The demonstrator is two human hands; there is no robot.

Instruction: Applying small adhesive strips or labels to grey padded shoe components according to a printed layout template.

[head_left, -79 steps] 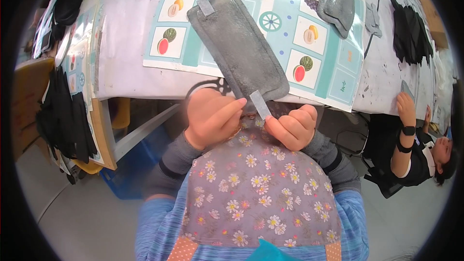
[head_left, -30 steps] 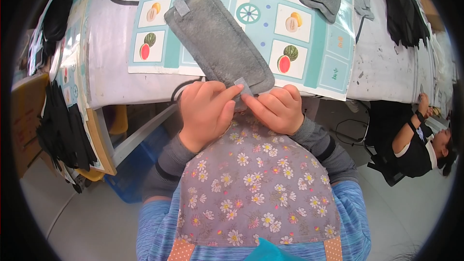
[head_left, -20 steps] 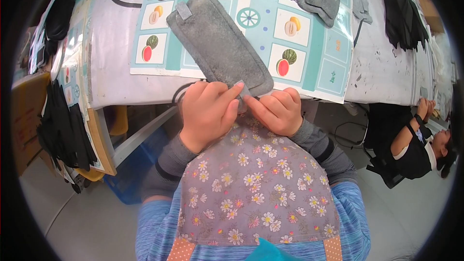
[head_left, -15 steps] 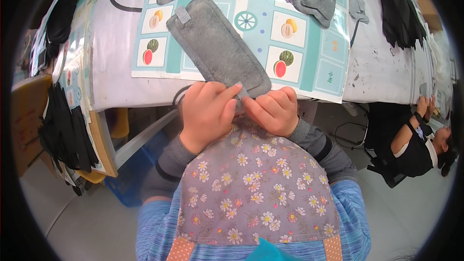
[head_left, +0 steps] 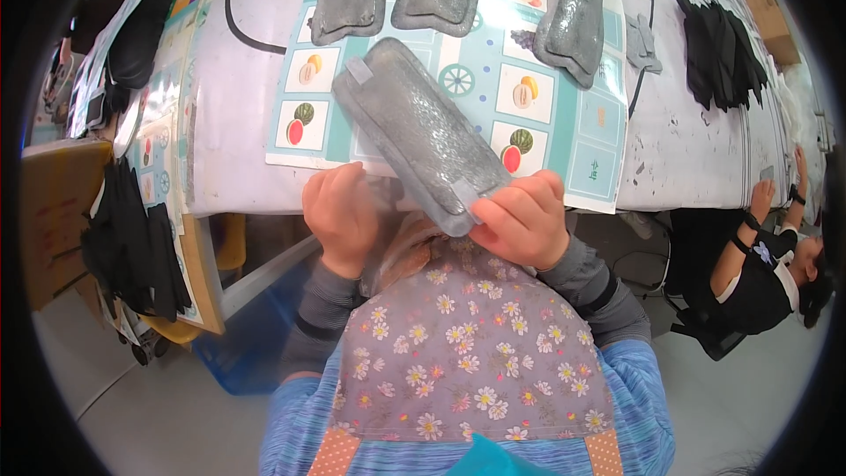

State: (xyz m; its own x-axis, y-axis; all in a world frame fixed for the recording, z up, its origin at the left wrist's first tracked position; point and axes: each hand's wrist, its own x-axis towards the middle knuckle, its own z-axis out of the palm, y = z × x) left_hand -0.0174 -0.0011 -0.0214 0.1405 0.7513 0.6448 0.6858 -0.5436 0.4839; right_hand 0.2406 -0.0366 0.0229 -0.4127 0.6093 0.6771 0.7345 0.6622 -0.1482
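A grey, oblong padded fabric piece [head_left: 427,128] lies slantwise over the near edge of the printed sheet, its lower end jutting past the table edge. Each of its ends carries a small pale grey tab, one at the upper left and one at the lower right. My right hand [head_left: 526,222] pinches the lower right corner, beside the lower tab. Apart from the pad, to its left, my left hand [head_left: 339,219] is curled closed and slightly blurred; whatever its fingers hold, if anything, is hidden.
Further back on the fruit-picture sheet [head_left: 308,145] lie more grey pads, one of them [head_left: 568,22] at right. Bundles of black strips [head_left: 723,57] rest at the far right and hang at left [head_left: 132,247]. A person [head_left: 758,273] sits at right.
My left hand has come off the pad's lower tab and moved left. The right hand has shifted to the pad's corner and still grips it. The table appears lower in view.
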